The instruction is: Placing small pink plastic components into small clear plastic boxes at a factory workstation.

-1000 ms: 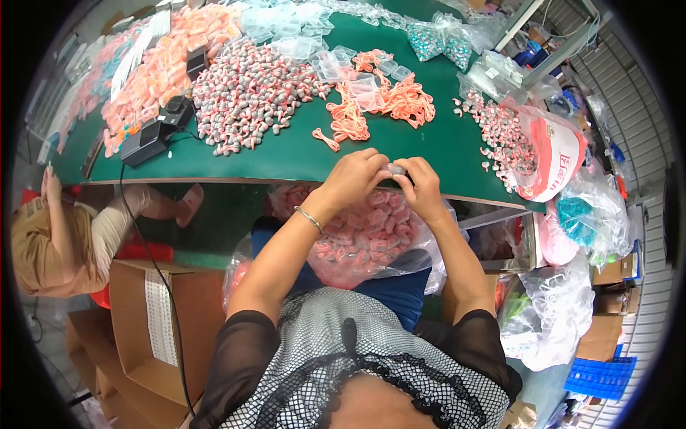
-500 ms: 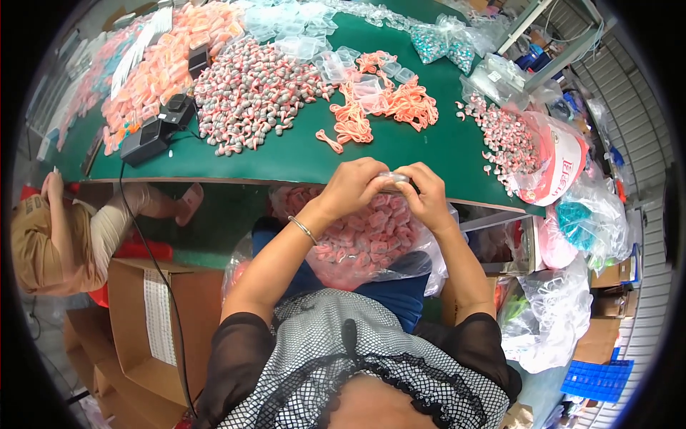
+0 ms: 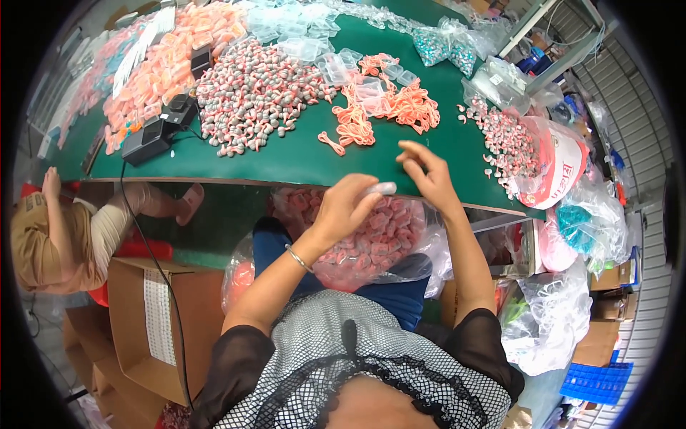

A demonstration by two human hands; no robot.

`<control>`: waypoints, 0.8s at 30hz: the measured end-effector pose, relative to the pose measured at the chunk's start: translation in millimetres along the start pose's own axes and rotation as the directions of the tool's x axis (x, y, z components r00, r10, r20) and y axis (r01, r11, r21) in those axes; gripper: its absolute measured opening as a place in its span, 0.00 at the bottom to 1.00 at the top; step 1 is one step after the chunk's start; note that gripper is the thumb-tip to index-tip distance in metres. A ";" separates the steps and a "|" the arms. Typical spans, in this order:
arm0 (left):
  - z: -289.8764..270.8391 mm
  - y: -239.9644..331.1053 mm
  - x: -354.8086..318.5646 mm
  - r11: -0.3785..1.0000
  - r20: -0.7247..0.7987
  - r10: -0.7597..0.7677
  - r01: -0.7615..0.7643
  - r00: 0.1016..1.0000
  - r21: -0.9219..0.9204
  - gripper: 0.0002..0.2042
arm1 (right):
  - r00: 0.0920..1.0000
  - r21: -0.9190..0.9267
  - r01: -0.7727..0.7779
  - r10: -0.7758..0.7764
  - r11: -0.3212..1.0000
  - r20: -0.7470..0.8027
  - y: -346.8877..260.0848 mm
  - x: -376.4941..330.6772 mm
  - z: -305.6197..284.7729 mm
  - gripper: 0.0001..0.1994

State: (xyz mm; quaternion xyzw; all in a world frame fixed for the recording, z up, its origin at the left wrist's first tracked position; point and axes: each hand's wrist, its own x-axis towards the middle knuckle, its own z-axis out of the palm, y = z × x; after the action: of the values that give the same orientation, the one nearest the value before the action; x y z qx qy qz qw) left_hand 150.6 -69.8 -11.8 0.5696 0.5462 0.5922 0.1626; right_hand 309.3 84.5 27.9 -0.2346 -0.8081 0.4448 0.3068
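My left hand [image 3: 344, 207] is closed around a small clear plastic case [image 3: 386, 188] above the table's near edge. One end of the case sticks out past the fingers; its contents are too small to make out. My right hand [image 3: 431, 179] is apart from it, fingers spread and reaching forward over the green table [image 3: 286, 166], with nothing visible in it. Beyond that hand lie bundles of coral cord [image 3: 413, 106]. Under both hands, at my lap, a clear plastic bag [image 3: 411, 268] holds many small pink-and-clear cases [image 3: 368, 239].
A heap of grey-and-coral plug-shaped pieces [image 3: 257, 93] covers the table's middle left, near black boxes [image 3: 146, 139] with a cable. Clear cases [image 3: 293, 25] lie at the back. Smaller pieces spill from a sack [image 3: 561, 161] at right. Another person [image 3: 57, 236] sits at left beside cardboard boxes [image 3: 168, 329].
My hands have come apart. The left has drawn slightly down and left with the small case; the right has let go of it and moved up and right, opening its fingers.
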 end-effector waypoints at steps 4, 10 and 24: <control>24.7 -30.8 -42.3 0.990 0.165 0.069 -0.087 0.984 0.109 0.13 | 0.943 -0.564 0.224 -0.324 0.795 -0.082 27.1 55.9 6.2 0.17; 81.4 -147.1 -97.5 0.932 0.349 -0.285 0.172 0.893 0.320 0.11 | 0.872 -0.848 0.281 -0.489 0.450 0.029 46.1 109.6 27.2 0.16; 27.9 -69.0 -52.1 0.993 0.410 -0.032 -0.017 0.912 0.115 0.07 | 0.855 -0.810 0.342 -0.516 0.477 0.057 11.3 -21.5 3.2 0.07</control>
State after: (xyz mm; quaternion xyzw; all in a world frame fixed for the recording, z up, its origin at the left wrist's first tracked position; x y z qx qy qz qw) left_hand 160.3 -75.2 -101.9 0.6877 0.5353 0.4260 0.2428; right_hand 323.3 74.2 10.6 -0.1773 -0.9171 -0.0801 0.3480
